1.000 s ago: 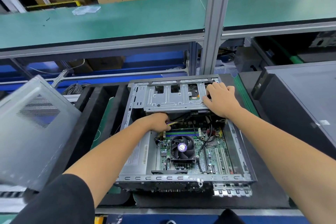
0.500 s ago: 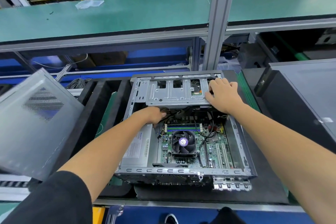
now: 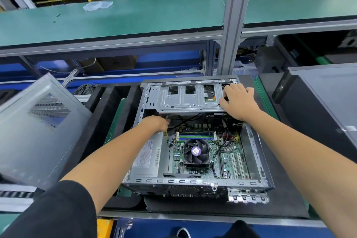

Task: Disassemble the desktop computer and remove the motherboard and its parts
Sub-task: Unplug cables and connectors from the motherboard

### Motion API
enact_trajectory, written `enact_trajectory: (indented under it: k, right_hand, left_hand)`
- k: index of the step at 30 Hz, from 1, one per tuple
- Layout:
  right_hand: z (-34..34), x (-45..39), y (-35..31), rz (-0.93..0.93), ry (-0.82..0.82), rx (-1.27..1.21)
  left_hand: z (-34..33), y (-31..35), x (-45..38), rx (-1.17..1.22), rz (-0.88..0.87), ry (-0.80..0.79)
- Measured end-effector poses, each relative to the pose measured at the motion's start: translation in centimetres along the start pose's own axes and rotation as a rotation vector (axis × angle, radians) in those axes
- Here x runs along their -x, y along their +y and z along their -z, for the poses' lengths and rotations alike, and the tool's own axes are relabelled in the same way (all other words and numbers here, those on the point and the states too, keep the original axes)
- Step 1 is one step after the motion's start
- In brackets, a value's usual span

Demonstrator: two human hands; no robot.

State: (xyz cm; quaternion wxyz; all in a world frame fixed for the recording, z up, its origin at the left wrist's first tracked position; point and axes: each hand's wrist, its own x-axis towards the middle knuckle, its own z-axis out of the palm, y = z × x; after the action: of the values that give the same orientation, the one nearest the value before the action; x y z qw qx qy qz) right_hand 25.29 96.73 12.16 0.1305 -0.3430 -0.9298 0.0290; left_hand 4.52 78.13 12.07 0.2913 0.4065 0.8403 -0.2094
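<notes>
An open desktop case lies flat on the bench. Inside it I see the green motherboard, a black CPU fan and a grey power supply. A metal drive cage spans the far end. My right hand rests on the cage's right end, its fingers curled over the edge. My left hand reaches under the cage's left side among the cables; its fingers are hidden there.
The removed grey side panel leans at the left. A black computer case stands at the right. A vertical aluminium post rises behind the case. A green shelf runs across above. Black foam dividers lie left of the case.
My left hand has moved from the cables near the memory slots further left and deeper under the drive cage. My right hand has stayed on the cage's right end.
</notes>
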Motion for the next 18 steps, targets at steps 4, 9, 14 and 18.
enact_trajectory:
  k: [4, 9, 14, 18]
  right_hand:
    - [-0.2, -0.1, 0.1, 0.000, 0.014, 0.001]
    - [-0.4, -0.1, 0.1, 0.001, 0.031, -0.003]
    - [-0.4, 0.0, 0.2, -0.002, 0.028, -0.002]
    - [-0.4, -0.2, 0.2, 0.000, 0.020, 0.000]
  left_hand:
    - [0.1, 0.0, 0.0, 0.008, -0.033, -0.004]
    - [0.2, 1.2, 0.6, 0.279, -0.298, -0.012]
    - [0.4, 2.6, 0.3, 0.154, -0.410, -0.042]
    - [0.6, 2.7, -0.7, 0.038, -0.358, 0.033]
